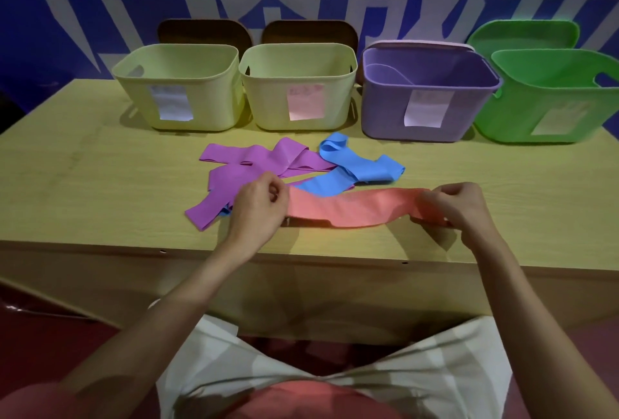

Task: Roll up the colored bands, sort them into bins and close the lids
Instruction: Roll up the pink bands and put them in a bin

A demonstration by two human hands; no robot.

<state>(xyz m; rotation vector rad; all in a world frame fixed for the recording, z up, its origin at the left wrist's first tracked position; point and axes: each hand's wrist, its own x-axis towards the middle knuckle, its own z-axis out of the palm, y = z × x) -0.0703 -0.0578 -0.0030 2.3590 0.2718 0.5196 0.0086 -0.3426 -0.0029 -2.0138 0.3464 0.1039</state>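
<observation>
**Pink band stretched between both hands at the worktop's front edge**

The pink band [351, 209] lies stretched flat and level across the near part of the wooden worktop [83, 184], held at both ends. The left hand [261, 207] pinches its left end with curled fingers and thumb; the right hand [459, 202] grips the right end the same way, fingers folded over the material.

Just behind the pink band, a purple band [241, 170] lies loose and folded over itself, one end trailing toward the front edge beside the left hand. A blue band [355, 167] lies crumpled behind the middle of the pink band, overlapping the purple one.

Farther behind the pink band, four open bins stand in a row along the back of the worktop, each with a paper label on its front: a left yellow bin [177, 90], a second yellow bin [298, 90], a purple bin [428, 97] and a green bin [552, 100]. Two brown lids [204, 33] lean behind the yellow bins, and a green lid [522, 36] behind the green bin.
</observation>
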